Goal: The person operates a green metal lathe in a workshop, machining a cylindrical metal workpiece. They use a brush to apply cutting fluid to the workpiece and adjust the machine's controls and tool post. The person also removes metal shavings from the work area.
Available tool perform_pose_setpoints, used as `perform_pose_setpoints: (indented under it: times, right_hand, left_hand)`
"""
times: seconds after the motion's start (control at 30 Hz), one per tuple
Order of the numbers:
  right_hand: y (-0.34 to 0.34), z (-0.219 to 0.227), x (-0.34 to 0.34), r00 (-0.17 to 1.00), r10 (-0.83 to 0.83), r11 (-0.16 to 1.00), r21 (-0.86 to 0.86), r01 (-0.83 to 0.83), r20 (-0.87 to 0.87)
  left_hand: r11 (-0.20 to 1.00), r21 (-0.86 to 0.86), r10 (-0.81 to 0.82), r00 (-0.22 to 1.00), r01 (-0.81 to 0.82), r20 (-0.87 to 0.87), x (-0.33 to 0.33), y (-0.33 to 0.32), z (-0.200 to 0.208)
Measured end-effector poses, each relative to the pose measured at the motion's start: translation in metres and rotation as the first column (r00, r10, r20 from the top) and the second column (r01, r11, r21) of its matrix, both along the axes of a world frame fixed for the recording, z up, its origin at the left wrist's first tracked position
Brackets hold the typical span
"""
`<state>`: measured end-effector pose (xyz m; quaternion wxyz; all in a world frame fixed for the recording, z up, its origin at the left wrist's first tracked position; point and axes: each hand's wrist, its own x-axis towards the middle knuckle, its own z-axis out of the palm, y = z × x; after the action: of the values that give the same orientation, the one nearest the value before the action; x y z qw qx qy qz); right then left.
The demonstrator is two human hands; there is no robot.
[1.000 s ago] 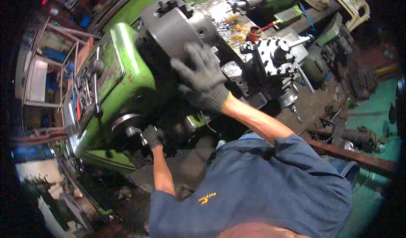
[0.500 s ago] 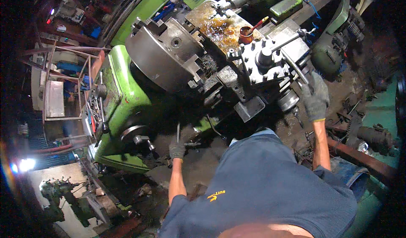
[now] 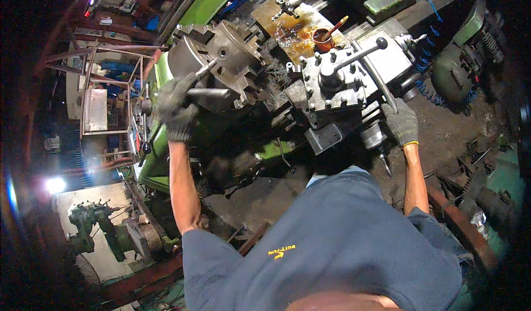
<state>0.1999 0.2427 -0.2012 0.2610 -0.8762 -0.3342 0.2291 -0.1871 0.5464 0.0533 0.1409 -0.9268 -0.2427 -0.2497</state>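
Note:
My left hand (image 3: pixel 177 109), in a dark grey glove, is raised beside the large round lathe chuck (image 3: pixel 235 43) and closed around a metal chuck key (image 3: pixel 209 92). Two bars of the key stick out past the fingers, in front of the chuck's stepped jaws; whether its tip sits in the chuck I cannot tell. My right hand (image 3: pixel 401 124), gloved too, is at the lower end of a long metal handle (image 3: pixel 381 84) beside the square tool post (image 3: pixel 334 84), fingers curled on it. The tool post's clamping lever (image 3: pixel 362 55) has a dark knob.
Behind the tool post, a small reddish-brown pot (image 3: pixel 323 41) with a brush stands on an oily, chip-strewn plate (image 3: pixel 301 23). Curled metal chips (image 3: pixel 281 70) lie beside the chuck. A handwheel (image 3: pixel 374 136) projects towards me. A metal frame rack (image 3: pixel 110 103) stands at left.
My left hand has lifted the chuck key from low in front of the machine up to the chuck. My right hand stays at the handle. The view has shifted slightly.

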Motion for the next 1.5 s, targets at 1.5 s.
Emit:
perform_pose_setpoints:
  times: [1.5]
  right_hand:
    - [0.087, 0.139, -0.198, 0.986, -0.104, 0.867, 0.498, 0.024, 0.133]
  left_hand:
    - [0.991, 0.136, -0.001, 0.997, 0.011, -0.077, 0.082, 0.182, -0.013]
